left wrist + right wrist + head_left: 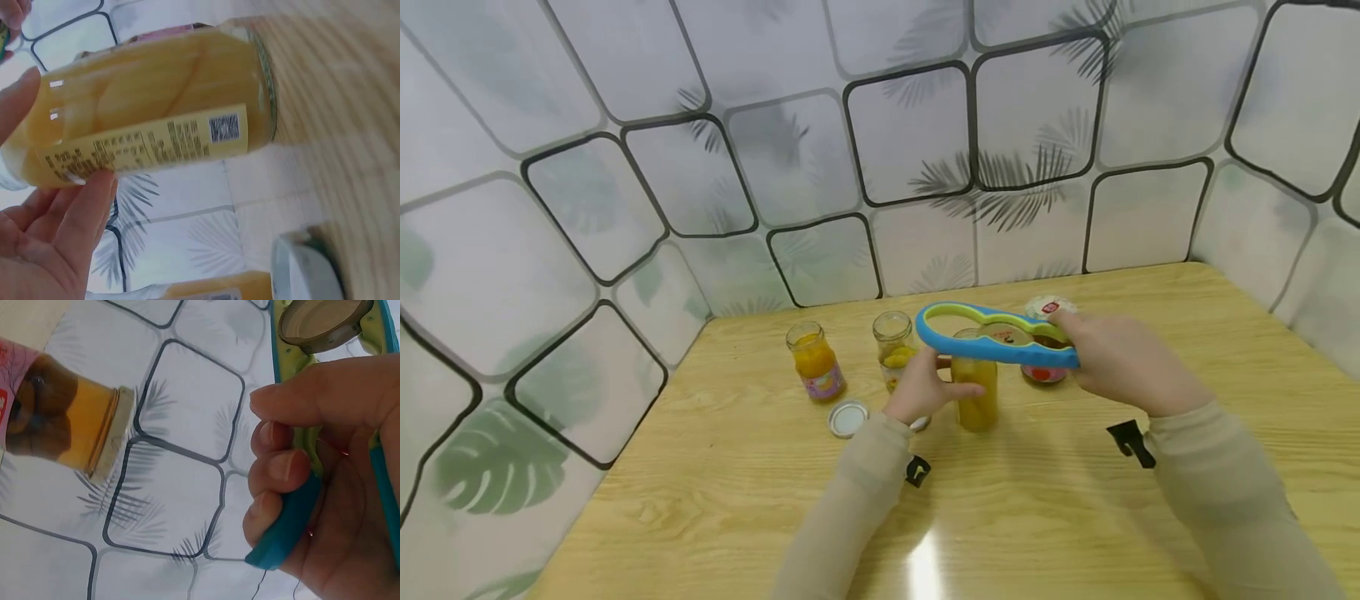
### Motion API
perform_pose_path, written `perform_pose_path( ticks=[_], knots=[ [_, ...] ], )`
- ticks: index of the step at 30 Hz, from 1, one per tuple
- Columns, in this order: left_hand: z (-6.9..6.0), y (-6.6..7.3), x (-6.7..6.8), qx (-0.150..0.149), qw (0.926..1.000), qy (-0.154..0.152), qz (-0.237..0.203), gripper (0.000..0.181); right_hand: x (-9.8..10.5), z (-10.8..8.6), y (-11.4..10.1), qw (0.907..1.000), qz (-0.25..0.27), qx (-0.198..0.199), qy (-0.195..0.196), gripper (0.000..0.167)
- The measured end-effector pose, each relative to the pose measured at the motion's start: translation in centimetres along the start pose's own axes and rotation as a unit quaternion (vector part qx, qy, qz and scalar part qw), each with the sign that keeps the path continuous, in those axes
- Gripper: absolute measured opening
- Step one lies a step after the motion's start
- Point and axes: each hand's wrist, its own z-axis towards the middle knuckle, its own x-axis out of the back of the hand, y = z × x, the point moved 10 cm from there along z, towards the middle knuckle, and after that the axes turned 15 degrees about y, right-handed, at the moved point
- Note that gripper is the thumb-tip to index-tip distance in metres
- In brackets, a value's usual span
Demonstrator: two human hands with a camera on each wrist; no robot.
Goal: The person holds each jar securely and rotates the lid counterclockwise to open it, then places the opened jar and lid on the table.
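My left hand (921, 387) holds a glass jar of yellow fruit (979, 408) upright on the table, thumb on one side and fingers on the other. A printed label with a square code shows on this jar (156, 94) in the left wrist view. Above and to the right, my right hand (1123, 358) grips the handles of a blue and green jar opener (1015, 355). A metal lid (325, 324) sits inside the opener, its underside showing in the right wrist view. That lid is off the jar, near its mouth.
Left of the held jar stand two lidless jars, one with orange contents (817, 367) and one with yellow pieces (893, 342). A loose lid (848, 419) lies before them, another (920, 423) by my left wrist. Behind the opener stands a lidded jar (56, 412) with a pink label.
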Motion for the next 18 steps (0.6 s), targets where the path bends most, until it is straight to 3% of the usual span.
perform_pose_path(
  ticks=[9,18],
  knots=[
    [2.6,-1.4,-0.4,0.046,0.9974,0.051,0.022,0.055,1.5,-0.4,1.9,0.9996,-0.004,-0.017,0.021,0.031],
    [3.9,-2.0,-0.8,0.081,0.994,0.069,0.026,0.055,2.2,-0.6,2.9,0.999,-0.007,-0.029,0.034,0.029]
  ],
)
